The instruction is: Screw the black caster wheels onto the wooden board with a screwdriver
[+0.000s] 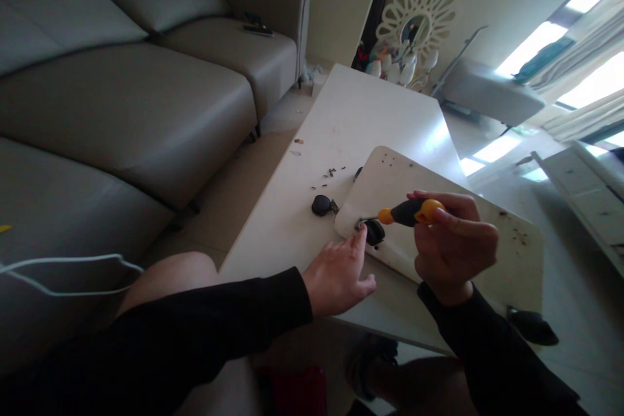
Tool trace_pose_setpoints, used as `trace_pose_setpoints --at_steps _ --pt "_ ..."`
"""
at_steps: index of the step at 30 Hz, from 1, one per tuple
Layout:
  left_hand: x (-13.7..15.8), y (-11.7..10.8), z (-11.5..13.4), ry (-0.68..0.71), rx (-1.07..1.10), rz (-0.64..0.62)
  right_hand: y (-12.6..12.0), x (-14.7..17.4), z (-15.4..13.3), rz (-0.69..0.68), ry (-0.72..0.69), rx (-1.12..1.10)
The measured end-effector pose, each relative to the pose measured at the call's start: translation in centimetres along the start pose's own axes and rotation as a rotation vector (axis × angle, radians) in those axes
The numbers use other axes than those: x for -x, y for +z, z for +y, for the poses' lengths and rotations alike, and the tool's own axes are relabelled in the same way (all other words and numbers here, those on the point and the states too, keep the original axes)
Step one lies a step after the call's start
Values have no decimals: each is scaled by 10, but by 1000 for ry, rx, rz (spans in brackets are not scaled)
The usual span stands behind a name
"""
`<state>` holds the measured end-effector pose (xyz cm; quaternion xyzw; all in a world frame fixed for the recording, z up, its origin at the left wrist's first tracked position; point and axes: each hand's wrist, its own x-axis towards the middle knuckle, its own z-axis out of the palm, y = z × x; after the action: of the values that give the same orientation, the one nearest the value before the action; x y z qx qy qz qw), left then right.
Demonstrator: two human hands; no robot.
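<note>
My right hand (455,244) is closed around the handle of a yellow and black screwdriver (409,212). Its shaft points left, down to the metal plate of a black caster wheel (374,233) on a white board (439,227). With the index finger stretched out, my left hand (341,273) touches that caster near the screwdriver tip; nothing is gripped in it. A second black caster (322,205) lies loose on the white table (277,221), left of the board. Several small dark screws (331,173) are scattered just behind the loose caster.
Another black caster (533,326) sticks out at the board's near right corner. A grey sofa (146,110) runs along the left, with a phone (258,30) on its seat. Behind the table stand an ironing board (492,91) and a flower-shaped mirror (414,19). A white cabinet (585,188) is at right.
</note>
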<state>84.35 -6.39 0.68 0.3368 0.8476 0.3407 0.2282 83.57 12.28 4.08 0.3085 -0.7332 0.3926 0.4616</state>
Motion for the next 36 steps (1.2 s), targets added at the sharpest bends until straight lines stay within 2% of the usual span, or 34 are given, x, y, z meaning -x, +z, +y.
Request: trace_pose_setpoints --at_steps 18,28,33,36 --pt "0 0 0 10 3 10 -1 3 -1 -11 19 -15" --pt "-1 0 1 -9 -2 -17 -4 1 -4 -85 34 123" --pt "0 1 1 -9 8 -13 -4 -4 -9 -69 31 224" --pt "0 1 1 -16 4 -17 -5 -5 -8 -98 36 207"
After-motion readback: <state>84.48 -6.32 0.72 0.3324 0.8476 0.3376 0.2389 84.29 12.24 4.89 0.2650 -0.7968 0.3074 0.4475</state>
